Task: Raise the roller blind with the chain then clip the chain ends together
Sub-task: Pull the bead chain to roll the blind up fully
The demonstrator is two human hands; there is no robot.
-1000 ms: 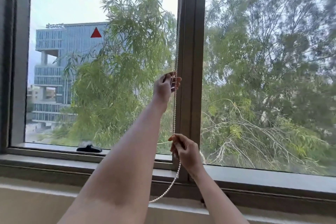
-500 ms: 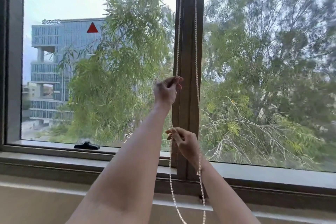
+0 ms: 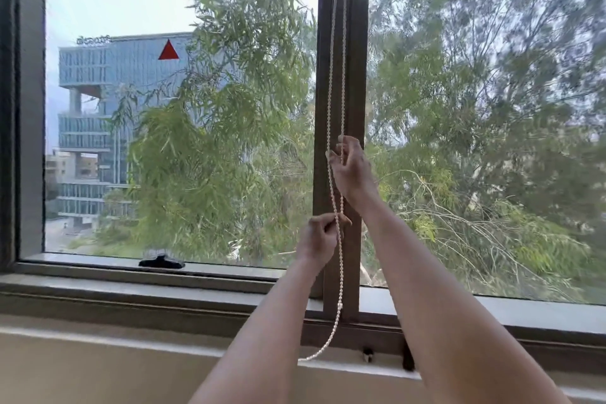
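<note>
Chain (image 3: pixel 341 82) hangs along the window's centre post (image 3: pixel 355 43). Right hand (image 3: pixel 352 170) pinches it high; left hand (image 3: pixel 319 239), at seven o'clock below, grips it too. Blind is out of view, so raising seems underway: next, another downward pull.

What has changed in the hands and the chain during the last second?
The hands swapped heights: the right hand rose to grip the bead chain high, and the left hand dropped to pinch it lower. Both still hold the chain; the window frame and black handle are unchanged.
</note>
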